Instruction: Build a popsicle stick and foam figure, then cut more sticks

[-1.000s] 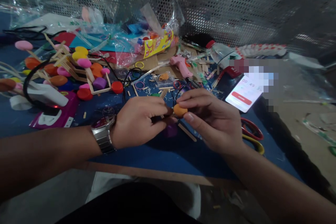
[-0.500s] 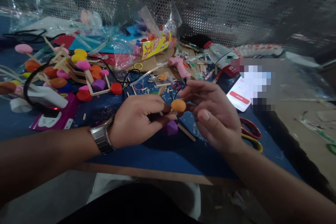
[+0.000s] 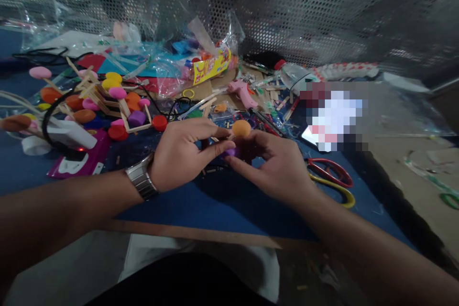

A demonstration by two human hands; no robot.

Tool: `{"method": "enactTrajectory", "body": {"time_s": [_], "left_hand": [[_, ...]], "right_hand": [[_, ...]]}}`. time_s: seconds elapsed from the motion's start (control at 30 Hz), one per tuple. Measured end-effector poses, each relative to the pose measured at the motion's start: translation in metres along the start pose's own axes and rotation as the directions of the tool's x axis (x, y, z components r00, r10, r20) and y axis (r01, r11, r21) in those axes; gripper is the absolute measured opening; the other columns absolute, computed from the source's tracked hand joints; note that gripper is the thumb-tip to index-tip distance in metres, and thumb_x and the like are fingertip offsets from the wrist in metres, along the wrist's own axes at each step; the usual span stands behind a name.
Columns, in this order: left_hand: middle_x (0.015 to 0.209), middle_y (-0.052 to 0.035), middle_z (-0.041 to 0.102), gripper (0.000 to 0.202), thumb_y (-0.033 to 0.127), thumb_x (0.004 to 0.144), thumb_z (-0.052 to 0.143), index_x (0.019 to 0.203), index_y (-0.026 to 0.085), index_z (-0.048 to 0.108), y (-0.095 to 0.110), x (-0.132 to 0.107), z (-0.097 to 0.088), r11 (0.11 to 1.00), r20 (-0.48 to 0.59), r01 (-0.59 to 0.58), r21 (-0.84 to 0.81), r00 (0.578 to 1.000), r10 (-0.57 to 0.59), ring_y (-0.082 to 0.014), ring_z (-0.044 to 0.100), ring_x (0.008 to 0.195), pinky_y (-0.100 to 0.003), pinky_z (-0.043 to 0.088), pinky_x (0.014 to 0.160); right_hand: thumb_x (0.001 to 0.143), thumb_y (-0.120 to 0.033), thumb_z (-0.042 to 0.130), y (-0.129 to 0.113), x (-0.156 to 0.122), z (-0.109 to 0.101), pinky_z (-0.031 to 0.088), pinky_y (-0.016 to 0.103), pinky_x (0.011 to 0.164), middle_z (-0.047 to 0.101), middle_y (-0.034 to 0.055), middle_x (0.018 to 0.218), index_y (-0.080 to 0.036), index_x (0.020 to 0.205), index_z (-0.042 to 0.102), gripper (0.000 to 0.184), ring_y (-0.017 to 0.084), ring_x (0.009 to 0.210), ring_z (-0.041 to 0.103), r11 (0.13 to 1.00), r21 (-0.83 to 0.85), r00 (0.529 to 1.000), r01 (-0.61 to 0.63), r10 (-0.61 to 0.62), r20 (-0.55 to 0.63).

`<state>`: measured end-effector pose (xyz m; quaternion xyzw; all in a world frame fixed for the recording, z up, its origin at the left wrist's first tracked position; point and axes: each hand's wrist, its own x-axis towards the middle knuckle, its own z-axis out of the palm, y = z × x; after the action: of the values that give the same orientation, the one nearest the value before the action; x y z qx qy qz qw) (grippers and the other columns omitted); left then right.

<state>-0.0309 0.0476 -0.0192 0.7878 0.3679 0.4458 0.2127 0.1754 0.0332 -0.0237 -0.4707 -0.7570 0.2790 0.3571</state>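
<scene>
Pinching purple piece [image 3: 231,151], right hand [image 3: 277,162] angled inward, curled.

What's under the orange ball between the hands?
Below the orange ball, a purple piece shows between the left hand and right hand. Those hands hide the rest.

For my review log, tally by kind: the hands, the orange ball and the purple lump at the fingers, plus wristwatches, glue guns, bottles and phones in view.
Hands: 2 (left hand, right hand)
Orange ball: 1
Purple lump: 1
Wristwatch: 1
Glue gun: 1
Bottle: 1
Phone: 1
Total: 8
</scene>
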Motion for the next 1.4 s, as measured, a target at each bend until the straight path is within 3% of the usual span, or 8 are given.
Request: {"method": "enactTrajectory", "body": {"time_s": [0.2,0.3,0.4,0.5,0.73,1.07,1.23,1.4], "left_hand": [[0.111,-0.0064,0.081,0.028,0.030,0.095,0.072,0.120,0.018,0.074,0.006,-0.002,-0.002,0.997,0.044,-0.051,0.056,0.998,0.048,-0.0141,0.075,0.081,-0.029,0.059,0.082],[0.101,-0.0048,0.076,0.020,0.023,0.097,0.065,0.115,0.017,0.070,0.009,-0.003,-0.005,0.989,0.046,-0.125,0.082,0.992,0.121,-0.0131,0.069,0.077,-0.030,0.057,0.080],[0.093,-0.0037,0.064,0.016,0.020,0.092,0.065,0.107,0.018,0.061,0.008,-0.002,-0.007,0.989,-0.046,-0.078,0.125,0.995,0.085,-0.0147,0.059,0.077,-0.031,0.054,0.074],[0.108,-0.0080,0.058,0.032,0.019,0.087,0.066,0.116,0.018,0.050,0.002,-0.003,-0.005,0.984,-0.103,0.014,0.178,0.995,0.005,-0.0187,0.058,0.090,-0.036,0.055,0.081],[0.128,-0.0148,0.058,0.047,0.018,0.088,0.064,0.131,0.015,0.044,-0.006,-0.008,0.000,0.920,0.135,0.045,0.389,0.985,-0.105,-0.0304,0.057,0.123,-0.048,0.049,0.107],[0.116,-0.0124,0.065,0.024,0.017,0.096,0.051,0.119,0.017,0.057,-0.002,-0.001,-0.002,0.845,0.314,0.081,0.528,0.906,-0.283,-0.0324,0.059,0.114,-0.052,0.049,0.098],[0.115,-0.0124,0.066,0.022,0.018,0.098,0.049,0.118,0.017,0.059,-0.001,0.000,-0.002,0.818,0.337,0.069,0.572,0.889,-0.310,-0.0323,0.061,0.110,-0.052,0.049,0.094],[0.112,-0.0117,0.067,0.022,0.016,0.096,0.050,0.116,0.017,0.060,-0.001,-0.001,-0.002,0.812,0.339,0.041,0.582,0.896,-0.288,-0.0319,0.063,0.107,-0.050,0.049,0.091]], "right_hand": [[0.088,-0.041,0.071,0.017,0.014,-0.015,0.060,0.034,0.068,0.078,0.0076,0.091,-0.019,0.100,0.073,0.025,0.021,0.075,0.073,0.999,-0.045,0.996,0.006,-0.009,-0.084],[0.088,-0.045,0.071,0.030,0.024,-0.031,0.057,0.035,0.067,0.078,0.0077,0.090,-0.019,0.104,0.075,0.031,0.022,0.075,0.072,0.986,-0.166,0.993,-0.014,-0.005,-0.115],[0.088,-0.044,0.071,0.037,0.031,-0.046,0.056,0.034,0.067,0.079,0.0063,0.094,-0.022,0.101,0.077,0.026,0.020,0.075,0.071,0.972,-0.235,1.000,-0.005,0.000,-0.018],[0.088,-0.041,0.071,0.037,0.033,-0.054,0.051,0.031,0.062,0.078,0.0023,0.085,-0.025,0.099,0.078,0.020,0.017,0.067,0.068,0.957,-0.289,0.989,0.020,0.024,0.147],[0.089,-0.036,0.070,0.038,0.032,-0.056,0.048,0.031,0.068,0.078,0.0030,0.090,-0.024,0.099,0.075,0.017,0.019,0.077,0.069,0.914,-0.393,0.950,0.101,0.029,0.311],[0.086,-0.043,0.074,0.032,0.031,-0.059,0.050,0.030,0.069,0.078,0.0015,0.090,-0.025,0.102,0.075,0.024,0.019,0.076,0.069,0.934,-0.352,0.903,0.065,0.095,0.418],[0.086,-0.060,0.073,0.020,0.030,-0.075,0.053,0.036,0.078,0.079,0.0072,0.111,-0.025,0.120,0.072,0.049,0.025,0.092,0.072,0.929,-0.358,0.956,0.093,0.016,0.292],[0.090,-0.060,0.069,0.008,0.030,-0.081,0.056,0.044,0.091,0.078,0.0071,0.113,-0.030,0.118,0.075,0.041,0.028,0.102,0.072,0.923,-0.292,0.961,0.249,-0.199,0.191]]}}
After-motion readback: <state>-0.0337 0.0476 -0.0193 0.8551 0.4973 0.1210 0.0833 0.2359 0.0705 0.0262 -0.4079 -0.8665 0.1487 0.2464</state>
